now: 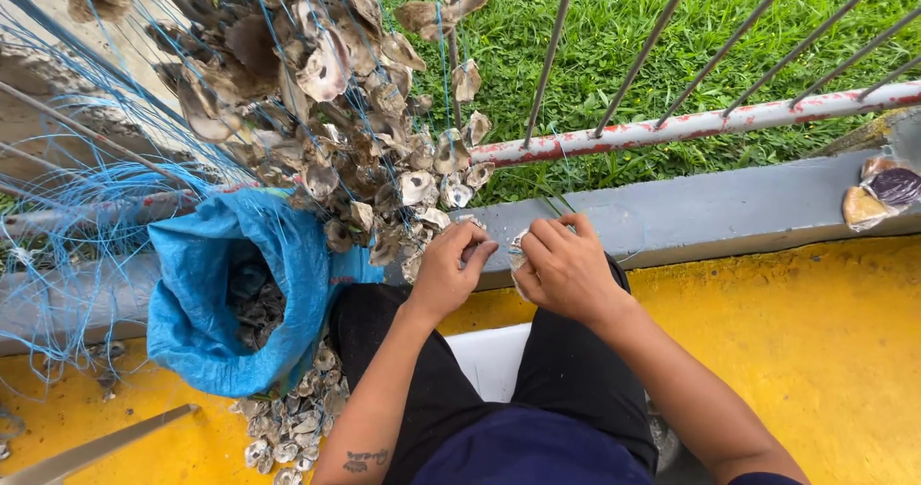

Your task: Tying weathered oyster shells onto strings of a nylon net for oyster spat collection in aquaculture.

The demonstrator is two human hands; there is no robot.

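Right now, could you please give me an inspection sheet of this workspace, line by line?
Surface: yellow floor bordered by a grey ledge.
Job's things: strung oyster shells hanging on blue line; a single shell between the hands.
Clutter: open blue sack holding shells; loose shells on the floor beside it; a few shells on the ledge at right.
Grippers: left hand pinching something small, not clear what; right hand closed on the single shell.
Cables: only the blue line, tangled at left.
Surroundings: red-and-white railing, grass beyond.
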